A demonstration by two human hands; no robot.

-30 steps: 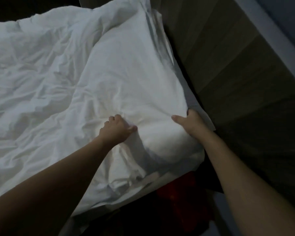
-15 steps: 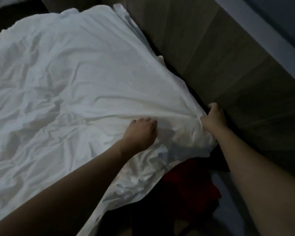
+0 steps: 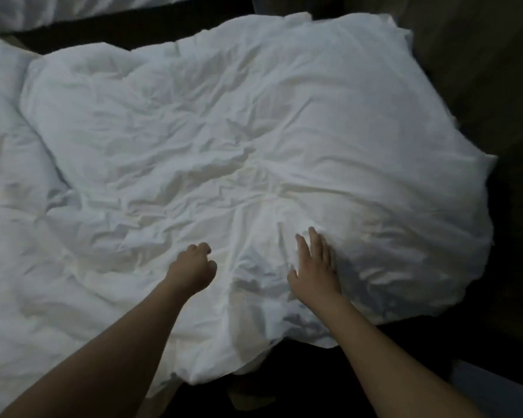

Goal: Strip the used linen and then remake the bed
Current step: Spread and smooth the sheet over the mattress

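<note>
A large white duvet [image 3: 254, 140] fills most of the frame, heavily creased, with its long axis running from the lower left of the frame up toward the upper right. Its puffed corner sits at the upper right, pointing toward the dark wooden panel [image 3: 471, 55] along the right edge. The near edge of the duvet hangs over the side of the bed at the lower centre, above a dark floor area [image 3: 284, 393].

The left hand [image 3: 192, 270], at lower centre, has its fingers curled under into a loose fist on the fabric; whether any cloth is caught inside the curl cannot be told. The right hand [image 3: 314, 263], just to the right of it, lies flat with fingers straight and slightly spread, palm pressing down on the duvet where a mound rises beside it. Both forearms enter from the bottom edge.

At the left edge lies more white bedding [image 3: 3, 164], touching the duvet. Another strip of white linen [image 3: 58, 10] shows in the upper left corner, beyond a dark gap.
</note>
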